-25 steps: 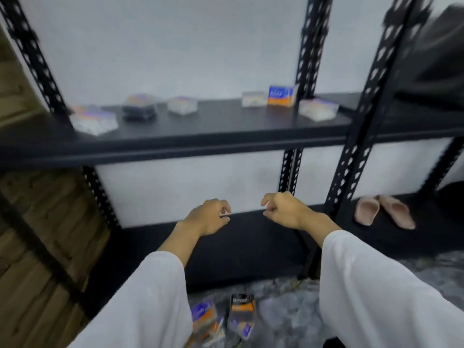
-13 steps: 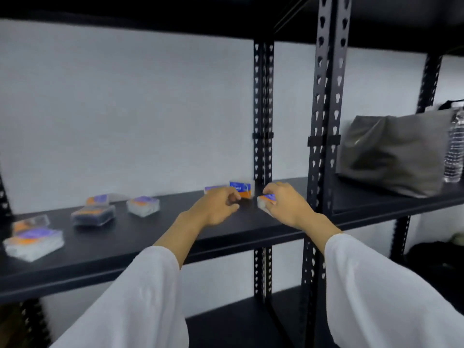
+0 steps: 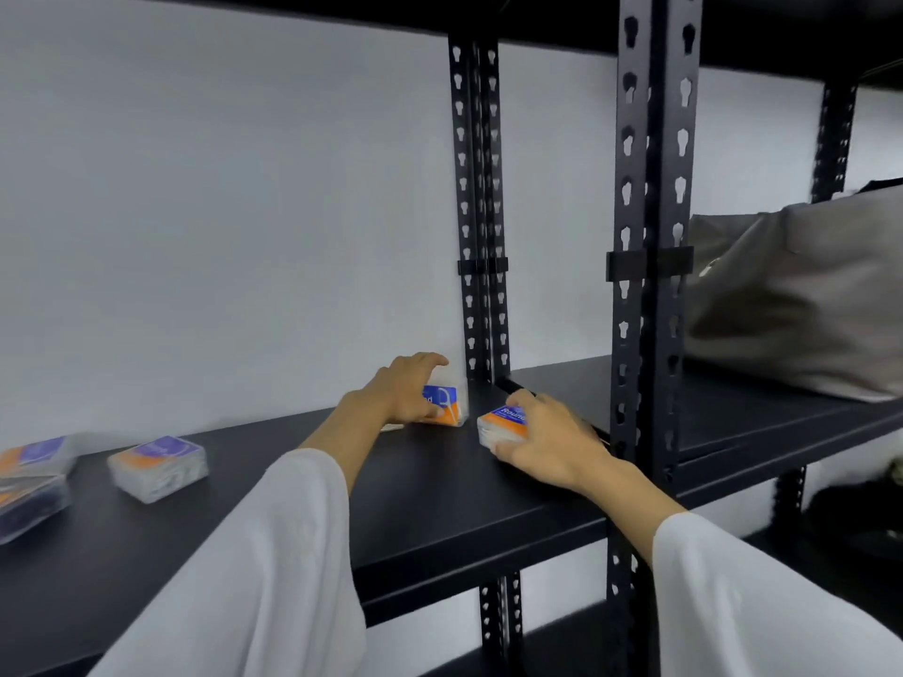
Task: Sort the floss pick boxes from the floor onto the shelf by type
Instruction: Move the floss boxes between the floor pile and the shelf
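On the black shelf (image 3: 440, 491), my left hand (image 3: 408, 390) grips an upright clear floss pick box (image 3: 447, 405) with a blue and orange label, standing near the back wall. My right hand (image 3: 545, 439) holds a second clear box (image 3: 503, 425) with the same kind of label, lying flat at the shelf's right end. Further left lies another clear box (image 3: 159, 466). At the far left edge sit a clear box (image 3: 41, 454) and a dark-filled box (image 3: 29, 503), both blurred.
Black perforated uprights (image 3: 650, 285) stand just right of my right hand, with another pair (image 3: 479, 212) at the back. A grey bag (image 3: 801, 295) fills the neighbouring shelf on the right. A white wall is behind the shelf.
The view has risen from the floor to the shelf. Both hands came up from below the shelf and took hold of the two boxes at its right end.
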### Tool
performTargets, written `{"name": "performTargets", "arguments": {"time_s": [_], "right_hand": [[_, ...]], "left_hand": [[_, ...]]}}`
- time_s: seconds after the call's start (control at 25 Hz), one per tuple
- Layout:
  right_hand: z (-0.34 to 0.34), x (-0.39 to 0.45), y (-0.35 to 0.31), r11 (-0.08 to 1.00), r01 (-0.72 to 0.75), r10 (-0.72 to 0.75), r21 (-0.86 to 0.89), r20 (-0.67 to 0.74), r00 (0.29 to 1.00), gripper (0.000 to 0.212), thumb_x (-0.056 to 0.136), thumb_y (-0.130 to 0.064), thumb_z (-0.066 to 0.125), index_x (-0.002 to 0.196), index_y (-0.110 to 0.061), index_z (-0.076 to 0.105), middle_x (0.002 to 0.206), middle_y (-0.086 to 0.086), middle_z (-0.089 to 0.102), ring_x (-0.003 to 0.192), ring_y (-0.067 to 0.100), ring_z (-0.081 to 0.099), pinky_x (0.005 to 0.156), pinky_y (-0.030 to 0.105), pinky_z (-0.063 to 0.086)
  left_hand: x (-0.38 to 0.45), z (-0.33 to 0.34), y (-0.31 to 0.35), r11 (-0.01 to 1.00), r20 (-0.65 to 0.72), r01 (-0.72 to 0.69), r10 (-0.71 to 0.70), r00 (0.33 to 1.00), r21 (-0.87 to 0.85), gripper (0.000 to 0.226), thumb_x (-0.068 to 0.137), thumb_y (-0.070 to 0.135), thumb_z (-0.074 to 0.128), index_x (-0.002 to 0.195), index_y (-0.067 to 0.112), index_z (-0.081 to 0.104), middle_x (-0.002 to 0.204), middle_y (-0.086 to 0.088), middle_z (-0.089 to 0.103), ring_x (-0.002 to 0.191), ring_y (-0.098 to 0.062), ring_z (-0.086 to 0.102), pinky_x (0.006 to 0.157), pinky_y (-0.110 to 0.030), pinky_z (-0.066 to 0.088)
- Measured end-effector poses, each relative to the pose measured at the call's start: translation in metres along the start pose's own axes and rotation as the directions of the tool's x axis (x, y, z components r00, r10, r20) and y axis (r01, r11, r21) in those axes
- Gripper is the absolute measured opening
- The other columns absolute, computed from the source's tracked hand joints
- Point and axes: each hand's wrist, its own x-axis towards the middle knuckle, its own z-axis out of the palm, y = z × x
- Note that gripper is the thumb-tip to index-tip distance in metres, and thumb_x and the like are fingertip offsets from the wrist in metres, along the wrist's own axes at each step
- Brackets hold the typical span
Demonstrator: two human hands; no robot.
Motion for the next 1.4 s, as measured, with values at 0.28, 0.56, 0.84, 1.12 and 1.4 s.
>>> {"name": "performTargets", "arguments": {"time_s": [0.28,0.56,0.84,1.12,1.4], "right_hand": [[-0.005,-0.003,-0.005,0.993,0.107,-0.103,0.041,-0.101,0.990,0.078,0.072,-0.033,0.075,0.137,-0.023,0.034,0.128,-0.003,0.048,0.112,0.016,0.045,0.086,0.032,0.048],[-0.024,-0.050,-0.061,0.952,0.293,-0.280,0.083,-0.146,0.949,0.078,0.072,-0.037,0.076,0.138,-0.023,0.036,0.131,-0.005,0.044,0.118,0.016,0.044,0.093,0.035,0.045],[0.027,-0.140,-0.137,0.880,0.434,-0.427,0.192,-0.078,0.901,0.076,0.074,-0.036,0.075,0.138,-0.027,0.035,0.133,-0.009,0.043,0.116,0.012,0.043,0.086,0.027,0.041],[0.132,-0.226,-0.166,0.816,0.501,-0.525,0.289,0.008,0.851,0.074,0.074,-0.033,0.076,0.137,-0.025,0.038,0.129,-0.007,0.046,0.110,0.013,0.046,0.085,0.027,0.045],[0.259,-0.281,-0.105,0.906,0.371,-0.417,0.203,0.283,0.864,0.074,0.075,-0.033,0.070,0.139,-0.027,0.033,0.133,-0.007,0.046,0.114,0.018,0.048,0.096,0.034,0.037]], "left_hand": [[0.003,0.003,-0.002,0.975,-0.049,-0.003,0.015,0.999,0.223,0.057,0.085,0.024,0.066,0.135,0.021,0.042,0.131,-0.006,0.046,0.119,-0.026,0.045,0.097,-0.039,0.035],[-0.113,-0.075,0.001,0.981,-0.265,0.088,-0.133,0.955,-0.173,0.053,0.078,0.028,0.076,0.126,0.018,0.056,0.115,-0.008,0.052,0.109,-0.025,0.052,0.086,-0.029,0.040],[-0.315,-0.111,-0.008,0.925,-0.261,0.210,-0.298,0.918,-0.318,0.039,0.077,0.027,0.077,0.112,0.025,0.062,0.109,0.004,0.057,0.091,-0.013,0.056,0.071,-0.017,0.042],[-0.446,-0.041,-0.026,0.860,-0.160,0.347,-0.428,0.889,-0.373,0.041,0.074,0.025,0.080,0.111,0.023,0.064,0.105,0.005,0.061,0.087,-0.008,0.057,0.078,-0.021,0.045],[-0.529,0.136,-0.064,0.653,0.167,0.555,-0.559,0.812,-0.515,0.041,0.074,0.021,0.080,0.110,0.028,0.062,0.100,0.007,0.067,0.080,0.001,0.059,0.071,-0.012,0.046]]}}
